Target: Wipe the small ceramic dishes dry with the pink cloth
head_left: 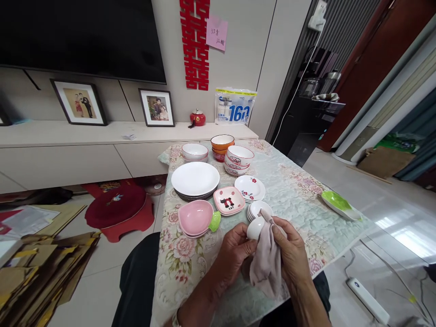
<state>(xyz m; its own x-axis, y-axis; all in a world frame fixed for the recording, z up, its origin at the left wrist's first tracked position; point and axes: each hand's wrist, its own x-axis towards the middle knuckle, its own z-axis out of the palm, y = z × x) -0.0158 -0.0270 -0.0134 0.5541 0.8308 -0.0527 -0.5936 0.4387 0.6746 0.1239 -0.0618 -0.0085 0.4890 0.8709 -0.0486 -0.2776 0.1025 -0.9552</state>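
Observation:
Between my hands, near the front of the table, is a small white dish. My left hand pinches its left edge. My right hand grips a pinkish-grey cloth, which covers the right side of the dish and hangs down. Just behind lies a stack of small white dishes. Farther back sit flowered plates, and to their left square cat plates. A pink peach-shaped bowl with a green leaf handle is left of my hands.
Large white plates, white bowls, orange bowls and patterned bowls stand farther back on the flowered tablecloth. A green-and-white dish lies by the right edge. A red stool and flattened cardboard are at left; a power strip lies right.

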